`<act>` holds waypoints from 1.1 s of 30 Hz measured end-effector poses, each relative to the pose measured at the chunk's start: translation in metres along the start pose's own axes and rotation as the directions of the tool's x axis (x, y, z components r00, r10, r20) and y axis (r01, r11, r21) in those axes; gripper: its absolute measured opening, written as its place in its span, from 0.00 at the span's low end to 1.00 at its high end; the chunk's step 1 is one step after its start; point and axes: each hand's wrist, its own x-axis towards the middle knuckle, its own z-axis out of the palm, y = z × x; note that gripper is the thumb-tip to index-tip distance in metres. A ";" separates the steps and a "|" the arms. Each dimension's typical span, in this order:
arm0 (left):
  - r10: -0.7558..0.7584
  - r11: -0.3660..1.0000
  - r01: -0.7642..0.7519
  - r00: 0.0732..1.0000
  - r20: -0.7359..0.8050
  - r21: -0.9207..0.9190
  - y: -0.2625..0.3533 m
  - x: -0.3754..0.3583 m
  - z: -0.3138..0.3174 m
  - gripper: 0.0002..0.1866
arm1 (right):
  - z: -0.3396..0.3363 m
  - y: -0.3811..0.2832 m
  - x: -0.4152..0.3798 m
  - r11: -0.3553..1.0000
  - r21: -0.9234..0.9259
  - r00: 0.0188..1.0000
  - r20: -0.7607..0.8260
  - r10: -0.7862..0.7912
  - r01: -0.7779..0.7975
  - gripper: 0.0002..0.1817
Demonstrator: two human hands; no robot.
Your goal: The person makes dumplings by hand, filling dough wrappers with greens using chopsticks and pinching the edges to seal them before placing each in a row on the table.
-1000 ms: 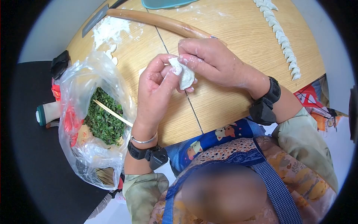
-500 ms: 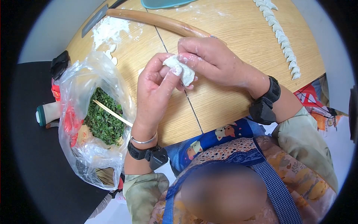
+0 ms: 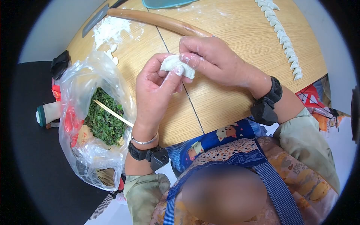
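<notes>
A floury white dumpling [image 3: 170, 63], folded over into a half-moon, is held between my hands above the wooden table. My left hand [image 3: 154, 84] is closed around it, thumb pressing on the near side and fingers behind. At its upper right edge, my right hand [image 3: 219, 62] pinches the dough between thumb and forefinger. Whether the whole edge is sealed is hidden by my fingers. To the left, a clear plastic bag [image 3: 69, 88] holds chopped green filling [image 3: 107, 129], with chopsticks [image 3: 112, 112] resting in it.
Behind my hands lies a wooden rolling pin [image 3: 161, 22], near a flat metal blade [image 3: 95, 21]. Loose flour [image 3: 110, 33] and small dough pieces [image 3: 114, 60] are at the left. A row of finished dumplings [image 3: 284, 41] runs along the right. A teal container [image 3: 165, 4] stands at the back.
The dumpling has shifted slightly left and turned a little flatter in my fingers. My left hand moved a touch left; my right hand keeps its pinch on the edge.
</notes>
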 end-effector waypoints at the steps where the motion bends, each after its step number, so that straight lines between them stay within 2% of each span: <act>1: 0.000 1.000 0.000 1.000 -0.001 0.000 -0.001 0.000 -0.001 0.10 | 0.001 0.001 0.000 1.000 0.000 1.000 0.001 0.000 0.000 0.15; 4: 0.022 0.998 -0.023 1.000 0.012 0.056 -0.003 0.000 -0.002 0.09 | 0.002 0.001 0.000 0.999 0.029 1.000 -0.015 0.018 -0.018 0.15; 7: 0.043 0.999 -0.043 0.998 -0.035 -0.019 -0.003 0.000 -0.001 0.09 | 0.001 -0.001 0.000 0.994 0.101 0.999 -0.013 0.045 -0.044 0.15; 12: 0.009 0.999 -0.010 1.000 -0.020 -0.045 -0.001 0.001 -0.001 0.08 | 0.002 0.002 0.000 0.999 -0.026 0.999 -0.031 -0.021 0.020 0.16; 16: -0.003 1.000 0.003 1.000 0.011 -0.011 -0.003 0.001 -0.003 0.08 | 0.001 0.000 -0.001 0.999 -0.031 1.000 -0.005 0.012 -0.012 0.16; 22: 0.047 0.995 -0.049 0.999 -0.024 -0.084 -0.003 0.002 -0.003 0.08 | 0.001 0.002 0.000 0.998 0.063 0.999 -0.018 0.027 -0.026 0.14; 24: 0.036 0.994 -0.041 0.998 -0.054 -0.099 -0.001 0.002 0.000 0.09 | 0.003 0.005 0.000 0.999 0.036 0.999 -0.028 -0.022 0.023 0.12; 28: 0.030 0.995 -0.034 0.999 -0.035 -0.098 -0.001 0.002 -0.002 0.09 | 0.005 0.006 0.000 0.996 -0.065 0.996 -0.056 -0.072 0.068 0.14; 31: 0.036 0.996 -0.037 0.999 -0.024 -0.077 -0.002 0.002 -0.002 0.10 | 0.003 0.001 0.000 0.998 -0.050 0.998 -0.045 -0.045 0.043 0.15; 33: 0.048 0.997 -0.050 0.998 -0.043 -0.061 -0.002 0.002 -0.001 0.11 | 0.000 -0.003 0.000 0.994 0.085 0.998 -0.002 0.067 -0.067 0.16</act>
